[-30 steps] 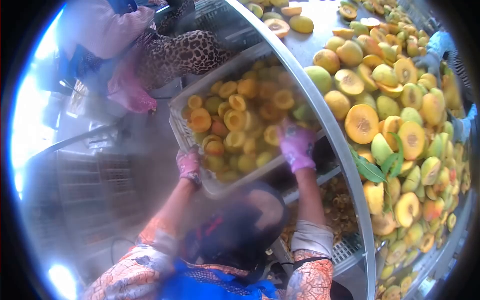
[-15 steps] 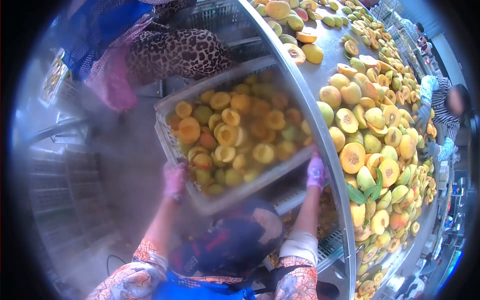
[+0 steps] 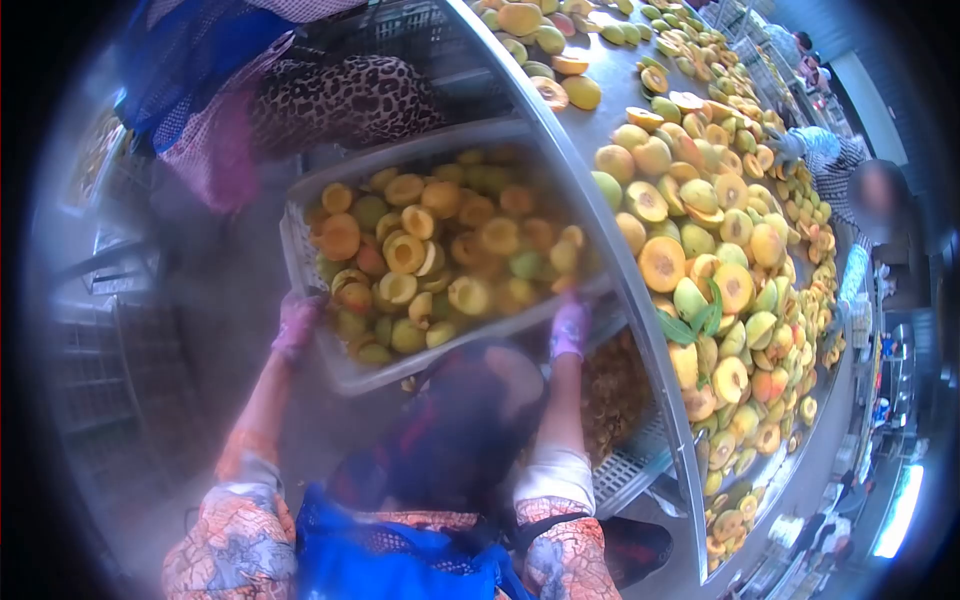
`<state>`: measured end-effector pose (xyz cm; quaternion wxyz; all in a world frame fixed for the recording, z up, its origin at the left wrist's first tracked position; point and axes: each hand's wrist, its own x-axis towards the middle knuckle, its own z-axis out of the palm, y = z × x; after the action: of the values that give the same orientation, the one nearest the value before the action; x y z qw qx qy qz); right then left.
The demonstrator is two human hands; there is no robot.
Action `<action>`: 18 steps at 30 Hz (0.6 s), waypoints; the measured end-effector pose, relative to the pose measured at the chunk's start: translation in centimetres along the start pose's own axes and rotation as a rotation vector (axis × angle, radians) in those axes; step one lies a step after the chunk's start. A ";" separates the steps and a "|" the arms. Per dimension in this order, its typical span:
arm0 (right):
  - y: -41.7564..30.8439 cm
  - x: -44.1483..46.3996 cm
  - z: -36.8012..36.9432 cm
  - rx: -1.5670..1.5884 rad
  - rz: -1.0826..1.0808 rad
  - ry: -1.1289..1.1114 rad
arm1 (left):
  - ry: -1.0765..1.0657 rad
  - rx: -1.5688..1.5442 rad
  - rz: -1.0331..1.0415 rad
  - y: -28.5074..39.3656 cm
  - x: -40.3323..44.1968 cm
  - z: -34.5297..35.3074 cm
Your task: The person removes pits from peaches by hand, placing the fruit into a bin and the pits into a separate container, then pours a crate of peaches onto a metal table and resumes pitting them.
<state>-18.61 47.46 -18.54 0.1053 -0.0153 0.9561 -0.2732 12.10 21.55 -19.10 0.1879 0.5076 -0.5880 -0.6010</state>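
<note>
A pale plastic crate (image 3: 440, 346) full of halved yellow peaches (image 3: 405, 253) is beside the metal table and slightly tilted in view. My left hand (image 3: 297, 322), in a pinkish-purple glove, is closed on the crate's left side near its front corner. On the near rim, toward the right end, my gloved right hand (image 3: 570, 328) grips as well; its fingertips are partly hidden. My bent knee (image 3: 485, 385) is close against the near side; whether it touches the crate I cannot tell. Haze blurs the crate's far right end.
The metal table (image 3: 600, 90) on the right bears a heap of peach halves (image 3: 735, 285) and a leafy sprig (image 3: 695, 322). Across it, a person in striped clothing (image 3: 850, 185) reaches in. Another person in leopard print (image 3: 345, 100) is at upper left. A lower crate (image 3: 630, 470) stands under the table.
The view has shifted, so table and crate appear farther left. My knee appears higher against the crate's near side. Both hands still hold the crate. The person opposite has stretched one arm farther along the heap.
</note>
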 end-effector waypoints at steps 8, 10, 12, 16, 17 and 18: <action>-1.3 -1.0 1.1 0.113 -0.053 -0.122 | 0.033 0.008 0.029 -6.8 -1.9 -3.4; -0.4 0.1 2.7 0.024 -0.119 -0.112 | 0.009 0.161 0.236 -9.6 -0.3 -4.2; -0.5 -0.8 2.3 -0.070 -0.144 -0.161 | -0.021 0.044 -0.042 -3.5 -2.3 -3.0; -2.9 -5.3 -1.9 0.057 -0.145 -0.225 | -0.019 0.170 -0.051 -1.4 -2.5 -4.1; -0.9 -3.9 -0.3 0.096 -0.025 -0.131 | -0.003 0.177 -0.044 -0.4 -2.7 -4.2; -2.2 -5.4 -2.6 -0.017 -0.042 -0.096 | 0.168 0.330 0.032 0.8 -3.1 -3.9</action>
<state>-13.96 47.42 -14.15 0.1450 -0.0495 0.9516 -0.2663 16.32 21.85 -16.37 0.1602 0.5704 -0.6690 -0.4488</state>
